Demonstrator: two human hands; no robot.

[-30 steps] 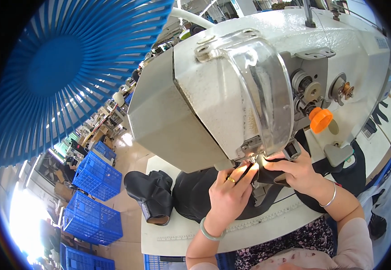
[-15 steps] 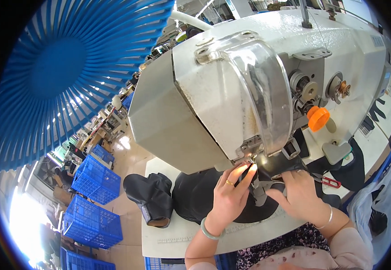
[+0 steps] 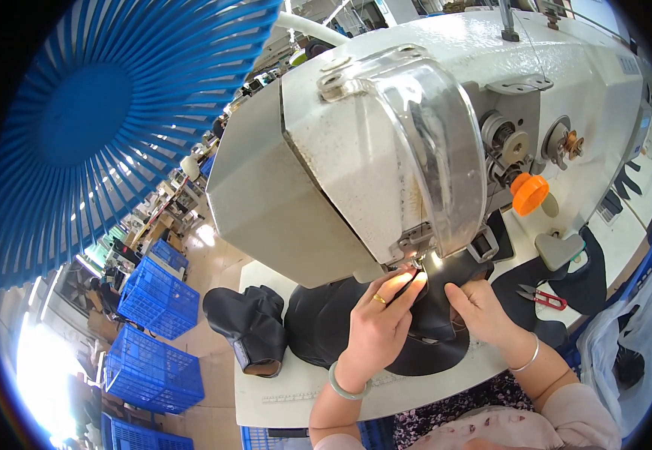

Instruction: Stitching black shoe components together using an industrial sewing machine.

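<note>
Black leather-like pieces [image 3: 437,306] lie under the needle area of a white sewing machine [image 3: 333,150], where a small lamp shines. My left hand [image 3: 377,324], with a ring and a bangle, holds the black material right beside the presser foot [image 3: 417,264], its fingertips close together. To the right, my right hand [image 3: 485,311] grips the edge of the same material, thumb on top and the other fingers partly hidden. A wide black piece [image 3: 322,322] spreads to the left beneath the machine head. The stitching point is partly covered by my left fingers.
A rolled black piece [image 3: 247,330] rests at the table's left. Red-handled thread snips [image 3: 543,298] lie at right near more black pieces [image 3: 585,281]. A blue fan [image 3: 86,112] looms upper left; blue crates [image 3: 153,367] stand on the floor. A plastic bag [image 3: 626,345] hangs at right.
My right hand has drawn back slightly leftward and toward me, and the black material by it has turned and shifted. The thread snips show more fully. My left hand has barely moved.
</note>
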